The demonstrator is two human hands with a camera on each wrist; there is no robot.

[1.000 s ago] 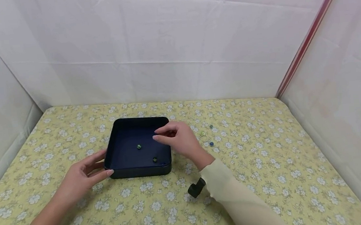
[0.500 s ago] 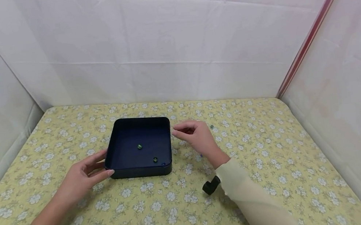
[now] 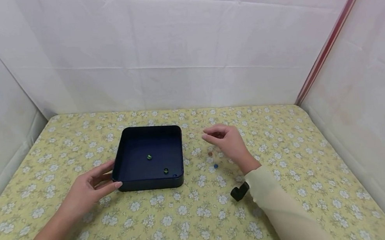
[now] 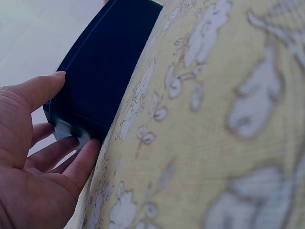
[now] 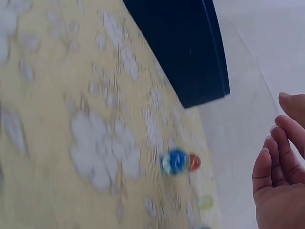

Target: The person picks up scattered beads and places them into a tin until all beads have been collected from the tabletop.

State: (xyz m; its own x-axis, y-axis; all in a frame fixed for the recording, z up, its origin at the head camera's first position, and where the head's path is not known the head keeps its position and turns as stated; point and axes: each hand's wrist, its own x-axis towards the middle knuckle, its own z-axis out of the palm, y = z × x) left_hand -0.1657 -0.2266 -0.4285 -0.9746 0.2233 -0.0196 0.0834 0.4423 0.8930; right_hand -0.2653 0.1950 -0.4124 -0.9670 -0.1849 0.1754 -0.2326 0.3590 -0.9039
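A square dark-blue tray (image 3: 151, 183) with raised walls lies on the floral cloth. My left hand (image 3: 87, 189) grips its near left corner, the thumb on the front wall and fingers against the left side, as the left wrist view confirms. Inside sit a green marble (image 3: 149, 157), a dark yellowish marble (image 3: 166, 171) and a blue marble (image 3: 175, 175). Right of the tray, my right hand (image 3: 228, 143) hovers with loosely bent fingers; the right wrist view shows nothing between thumb and fingers. Below it on the cloth are an orange-red marble (image 3: 210, 153) and a blue marble (image 3: 216, 166).
In the right wrist view, a clear marble (image 5: 166, 163) stands beside the blue one, and a yellow-green marble (image 5: 205, 202) lies farther off. Pale sheets (image 3: 170, 40) hang behind the table and along both sides.
My right hand has moved from over the tray to the right, out above the cloth. The blue marble on the cloth has shifted nearer and left. The left hand and tray stay put.
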